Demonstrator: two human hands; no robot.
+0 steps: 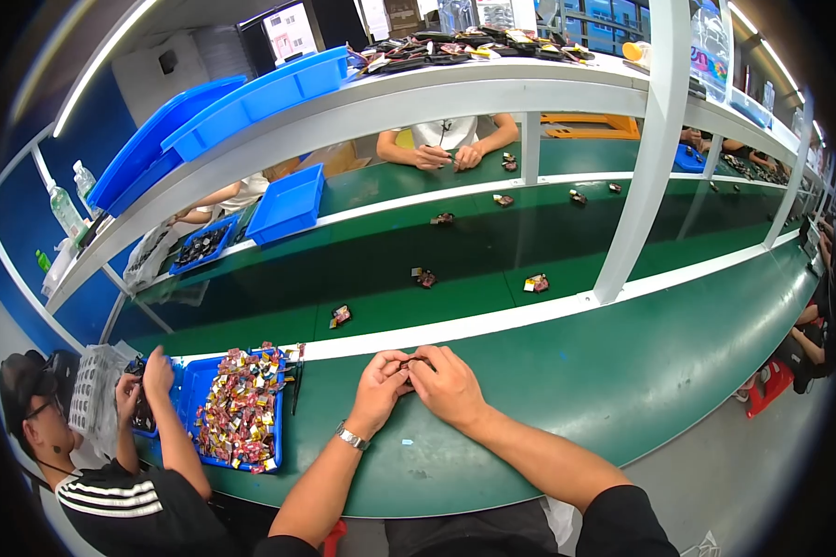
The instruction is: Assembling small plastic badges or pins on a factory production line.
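Above the green work surface [529,371], my left hand [378,382] and my right hand [449,385] meet with fingertips pinched together. A small dark reddish piece shows between them, mostly covered by the fingers, so its kind cannot be made out. To the left of my hands is a blue tray [192,395] heaped with small red, yellow and white wired electronic parts [241,408]. Thin black sticks or wires [297,379] lie at the tray's right edge. A tiny pale blue scrap [407,443] lies on the surface, nearer to me than my hands.
Similar small parts [341,317] lie spaced along the green belt [474,306] beyond the white rail [492,323]. A white post [646,167] rises at right to a shelf with blue trays [260,102]. A co-worker [130,492] works close at left; another person's hands [446,156] are opposite.
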